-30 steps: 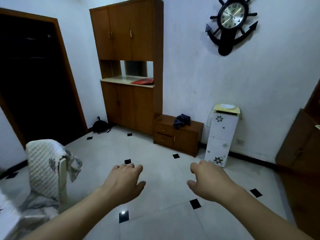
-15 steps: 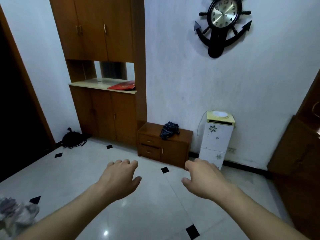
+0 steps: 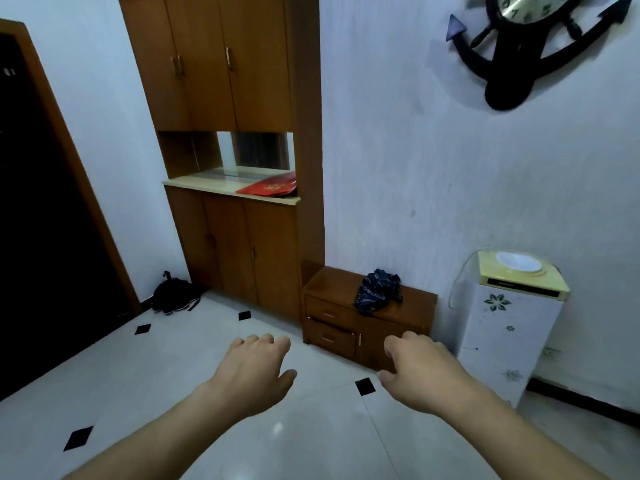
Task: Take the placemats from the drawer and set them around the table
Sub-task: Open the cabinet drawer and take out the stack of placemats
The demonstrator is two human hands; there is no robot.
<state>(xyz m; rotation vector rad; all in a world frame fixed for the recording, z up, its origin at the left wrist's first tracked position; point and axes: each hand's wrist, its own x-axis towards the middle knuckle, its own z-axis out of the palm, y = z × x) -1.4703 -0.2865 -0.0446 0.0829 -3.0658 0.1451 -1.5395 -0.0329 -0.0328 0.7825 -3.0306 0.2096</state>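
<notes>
A low brown wooden cabinet (image 3: 412,308) stands against the white wall, with two shut drawers (image 3: 330,327) stacked on its left side. My left hand (image 3: 256,372) and my right hand (image 3: 420,372) are stretched out in front of me above the floor, both empty, fingers curled loosely downward. The right hand is short of the cabinet's lower front; the left hand hangs over bare tiles to the cabinet's left. No placemats or table are in view.
A dark blue cloth (image 3: 377,294) lies on the low cabinet. A tall wooden wall cupboard (image 3: 239,161) holds a red item (image 3: 270,187) on its shelf. A white water dispenser (image 3: 509,327) stands right. A black bag (image 3: 175,294) sits by the dark doorway (image 3: 38,216).
The view has moved closer to the low cabinet and cupboard, which now look larger. The quilted chair at the left has left the frame. Both hands stay stretched out and empty.
</notes>
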